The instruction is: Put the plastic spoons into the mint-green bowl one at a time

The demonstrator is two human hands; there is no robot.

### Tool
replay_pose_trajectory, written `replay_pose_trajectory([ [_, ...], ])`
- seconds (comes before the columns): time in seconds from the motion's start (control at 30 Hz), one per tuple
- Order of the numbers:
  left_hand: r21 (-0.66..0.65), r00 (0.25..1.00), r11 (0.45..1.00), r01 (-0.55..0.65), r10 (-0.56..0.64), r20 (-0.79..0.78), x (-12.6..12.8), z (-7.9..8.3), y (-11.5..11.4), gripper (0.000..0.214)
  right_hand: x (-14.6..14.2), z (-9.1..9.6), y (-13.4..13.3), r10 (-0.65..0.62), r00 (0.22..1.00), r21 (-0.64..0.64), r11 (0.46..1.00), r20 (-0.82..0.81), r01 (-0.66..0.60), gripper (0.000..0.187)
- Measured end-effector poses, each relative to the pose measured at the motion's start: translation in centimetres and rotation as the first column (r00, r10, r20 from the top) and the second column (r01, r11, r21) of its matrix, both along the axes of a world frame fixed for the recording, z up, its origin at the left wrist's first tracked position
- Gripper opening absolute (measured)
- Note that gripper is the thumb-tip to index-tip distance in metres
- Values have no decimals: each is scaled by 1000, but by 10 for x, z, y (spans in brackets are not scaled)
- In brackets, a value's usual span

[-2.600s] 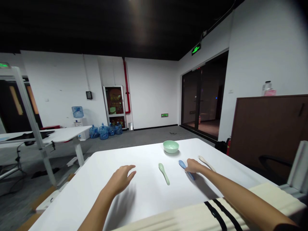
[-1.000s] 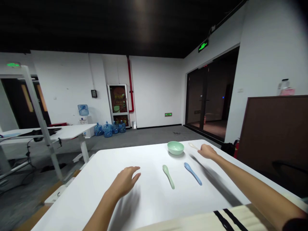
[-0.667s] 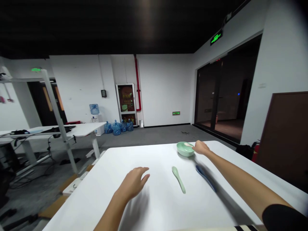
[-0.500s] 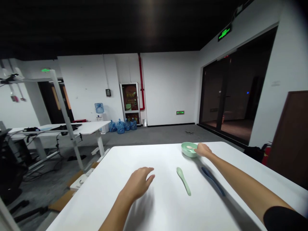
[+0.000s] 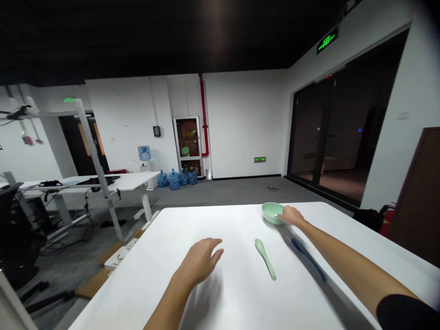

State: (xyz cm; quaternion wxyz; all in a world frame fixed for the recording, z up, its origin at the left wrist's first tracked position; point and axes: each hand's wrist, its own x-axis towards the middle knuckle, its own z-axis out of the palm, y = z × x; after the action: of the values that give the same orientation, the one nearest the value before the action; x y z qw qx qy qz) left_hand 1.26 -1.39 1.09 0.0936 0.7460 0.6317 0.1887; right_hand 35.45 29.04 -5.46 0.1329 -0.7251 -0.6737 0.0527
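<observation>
My right hand (image 5: 290, 215) reaches far across the white table (image 5: 237, 298) and rests at the right rim of a pale green bowl (image 5: 270, 211). Its fingers are closed on a cream spoon, whose tip (image 5: 275, 215) shows just inside the bowl. A blue spoon (image 5: 308, 260) lies in the shadow beside my right forearm. To its left a green spoon (image 5: 265, 258) lies on the table. My left hand (image 5: 202, 259) lies palm down on the table left of the green spoon, fingers stretched out and holding nothing.
Another white desk (image 5: 103, 181) with cables stands at the left, a dark chair (image 5: 15, 229) nearer. Blue water bottles (image 5: 173, 178) sit by the far wall. A brown cabinet (image 5: 421, 192) and a red extinguisher (image 5: 387, 218) are at the right.
My right hand left the blue spoon, picked up the cream spoon and carried it forward and left into the green bowl. My view swung left. The left hand stayed put.
</observation>
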Motion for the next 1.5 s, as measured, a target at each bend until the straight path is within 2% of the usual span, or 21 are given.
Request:
replay_pose_trajectory([
  [0.2,17,1000,1000,-10,10,-5,-2,-3,-1,50,9,21,-23,55,998,16,998,-27,-54,35],
  [0.4,35,999,999,-9,11,-32,-4,-6,0,51,35,37,-67,119,993,116,986,-13,-116,50],
  [0.57,46,999,999,-3,4,-36,-5,-6,-2,52,60,33,-102,217,976,129,969,-27,-212,62],
  [0.8,63,1000,998,-3,4,-25,-9,-11,-1,54,75,15,-138,245,967,107,965,-69,-237,63],
  [1.0,40,999,999,-22,23,-28,-7,-13,0,53,80,1,-147,235,972,61,971,-25,-233,66],
  [1.5,42,999,999,-20,21,-32,-7,-15,2,53,85,4,-156,242,968,67,969,-68,-238,64],
])
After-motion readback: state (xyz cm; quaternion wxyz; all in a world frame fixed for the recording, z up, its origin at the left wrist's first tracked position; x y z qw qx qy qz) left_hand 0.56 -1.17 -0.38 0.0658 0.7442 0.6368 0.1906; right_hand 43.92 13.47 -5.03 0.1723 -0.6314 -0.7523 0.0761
